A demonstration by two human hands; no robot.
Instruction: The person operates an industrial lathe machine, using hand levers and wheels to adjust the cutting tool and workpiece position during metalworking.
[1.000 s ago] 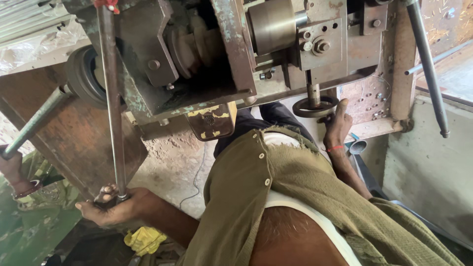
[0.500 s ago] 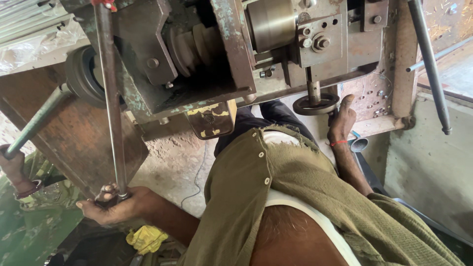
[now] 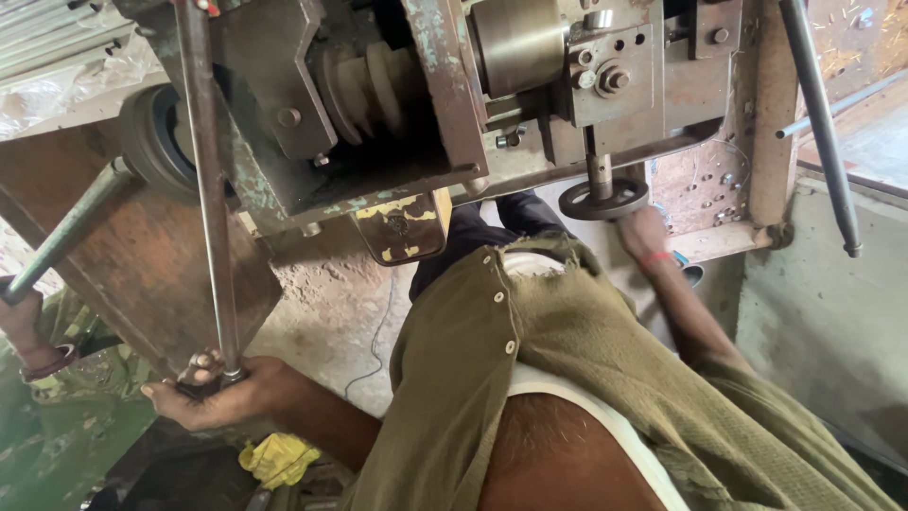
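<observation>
The long steel rod (image 3: 206,189) runs almost straight up and down in the view, its long axis tilted only slightly, the top end near the machine's upper left corner and the bottom end pointing down into the person's left hand (image 3: 219,393). That hand is cupped palm up around the rod's lower tip, fingers curled closed on it, just below the lower corner of a rusty brown metal plate (image 3: 142,274).

The right hand (image 3: 643,232) reaches up to a small dark handwheel (image 3: 603,200) that hangs on a short vertical spindle under the machine's front edge; the fingers touch the wheel's rim from below, but whether they close around it I cannot tell. A red band sits on that wrist.

The machine (image 3: 445,104) itself is a heavy, worn metal body with chipped greenish paint, a stepped pulley (image 3: 374,90) in its open middle and a smooth steel cylinder (image 3: 515,43) to the right of it. A yellowed tag plate (image 3: 402,227) hangs under its lower edge.

The person wears an olive shirt (image 3: 567,378). A yellow cloth (image 3: 279,459) lies on the floor below the left forearm. At the left edge another person's hand (image 3: 24,326) holds a grey lever handle (image 3: 66,232) that slants up toward the machine.
</observation>
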